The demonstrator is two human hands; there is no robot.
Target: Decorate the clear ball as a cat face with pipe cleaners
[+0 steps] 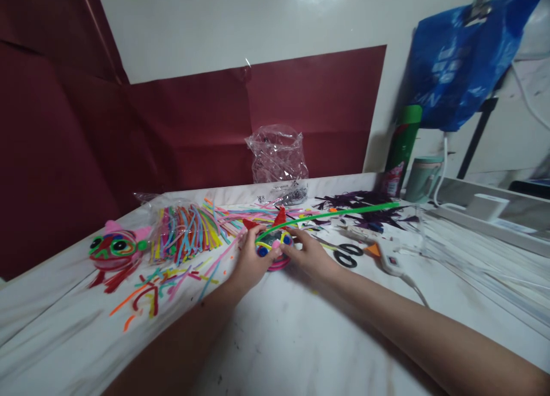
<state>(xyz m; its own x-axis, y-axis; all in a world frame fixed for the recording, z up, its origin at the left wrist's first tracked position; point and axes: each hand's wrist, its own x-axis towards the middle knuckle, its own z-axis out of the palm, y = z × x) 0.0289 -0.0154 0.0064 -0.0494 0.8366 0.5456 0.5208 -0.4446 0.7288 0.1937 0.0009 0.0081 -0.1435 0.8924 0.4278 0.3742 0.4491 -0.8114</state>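
In the head view, from where I stand, I see two bare hands meeting at the middle of a white marbled table (275,338). Between them is a small round face (273,239), with a dark grey top, two blue eyes in yellow outlines, red pointed ears (280,216) and pink at the bottom. The left hand (251,258) curves its fingers around one side of this face, and the right hand (310,254) holds the other side; both thumbs come close together at the front, near a pink spot. (I cannot tell if the face touches the table below.) A long green strip (335,214) goes from the left fingers over the top of the face and reaches far to the right; whether these fingers pinch it, I cannot tell.

Just beside the right hand lie scissors (348,254) with black handles, and next to them a white glue gun (390,259) with orange tip and a cable. Behind these, dark purple strips (363,201) are scattered. At the left there is a bundle of colourful strips (184,235) partly in clear plastic, and in front of it many short cut pieces (148,293). Farther left sits a second face (115,251), with pink ears and green-ringed eyes. A clear plastic bag (278,161) stands behind the hands.
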